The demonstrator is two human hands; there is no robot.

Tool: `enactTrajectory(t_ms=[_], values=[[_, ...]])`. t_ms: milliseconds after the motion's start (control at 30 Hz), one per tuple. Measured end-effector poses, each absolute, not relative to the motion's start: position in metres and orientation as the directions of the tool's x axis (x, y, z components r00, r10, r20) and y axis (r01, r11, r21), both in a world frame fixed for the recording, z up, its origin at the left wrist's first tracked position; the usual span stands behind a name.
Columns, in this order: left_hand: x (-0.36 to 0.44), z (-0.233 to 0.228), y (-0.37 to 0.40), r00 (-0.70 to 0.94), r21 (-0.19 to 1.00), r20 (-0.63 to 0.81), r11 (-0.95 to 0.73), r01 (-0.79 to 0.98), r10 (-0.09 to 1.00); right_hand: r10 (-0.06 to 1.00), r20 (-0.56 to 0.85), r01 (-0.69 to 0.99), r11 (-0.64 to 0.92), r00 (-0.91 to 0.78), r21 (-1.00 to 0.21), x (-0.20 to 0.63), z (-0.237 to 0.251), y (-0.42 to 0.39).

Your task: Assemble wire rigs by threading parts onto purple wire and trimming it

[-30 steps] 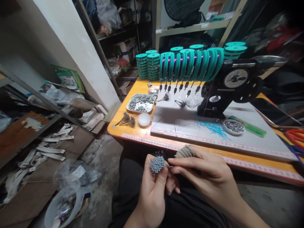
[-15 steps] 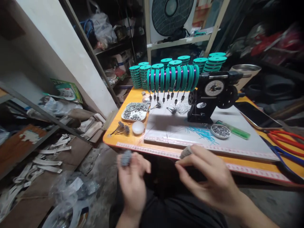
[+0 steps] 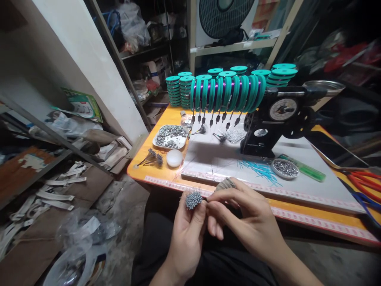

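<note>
My left hand [image 3: 188, 240] is closed around a bundle of thin grey-tipped pieces [image 3: 193, 200], whose packed round ends face up toward me. My right hand [image 3: 253, 212] is beside it, thumb and forefinger pinched at the bundle's right side. Whatever sits between those fingertips is too small to make out. A greyish wrap [image 3: 225, 184] covers one of my right fingers. Both hands are above my lap, at the front edge of the yellow table [image 3: 138, 169].
On the table stands a black machine [image 3: 258, 135] with a dial and turquoise spools [image 3: 218, 95] on its shaft. Left are a tray of small grey parts [image 3: 157, 142] and a white cup [image 3: 174, 158]. A dish of metal bits [image 3: 285, 168] lies near blue strips [image 3: 258, 171].
My left hand has moved right with the bundle, turning its round ends toward me. My right hand has come slightly left, so the two hands now meet. The view has shifted a little.
</note>
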State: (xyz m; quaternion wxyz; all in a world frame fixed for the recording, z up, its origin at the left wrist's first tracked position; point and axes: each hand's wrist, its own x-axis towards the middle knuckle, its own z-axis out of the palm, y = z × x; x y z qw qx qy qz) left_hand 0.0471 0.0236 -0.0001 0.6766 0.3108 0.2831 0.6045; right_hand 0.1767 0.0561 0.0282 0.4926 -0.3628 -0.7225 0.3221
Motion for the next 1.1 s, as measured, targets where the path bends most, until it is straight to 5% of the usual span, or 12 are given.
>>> enactTrajectory(t_ms=[133, 367, 500, 733, 867, 1100], values=[[0.046, -0.005, 0.023, 0.065, 0.834, -0.007, 0.042, -0.55, 0.998, 0.867, 0.438, 0.104, 0.471, -0.236, -0.876, 0.173, 0.029, 0.058], [0.038, -0.028, 0.019, -0.306, 0.993, 0.014, -0.05, -0.111, 0.952, 0.823, 0.522, 0.291, 0.568, -0.225, -0.77, 0.171, 0.029, 0.057], [0.038, -0.025, 0.018, -0.277, 0.993, 0.114, -0.102, 0.056, 0.954, 0.844, 0.492, 0.293, 0.536, -0.213, -0.792, 0.171, 0.03, 0.055], [0.04, -0.004, 0.017, 0.016, 0.97, 0.016, -0.012, -0.245, 1.0, 0.829, 0.505, 0.256, 0.555, -0.239, -0.791, 0.173, 0.032, 0.054], [0.038, -0.01, 0.015, -0.113, 0.942, 0.167, -0.192, -0.275, 0.979, 0.798, 0.548, 0.3, 0.602, -0.249, -0.74, 0.177, 0.027, 0.051], [0.031, -0.018, 0.016, -0.099, 0.88, 0.404, -0.416, -0.23, 0.909, 0.777, 0.54, 0.389, 0.629, -0.322, -0.673, 0.179, 0.03, 0.045]])
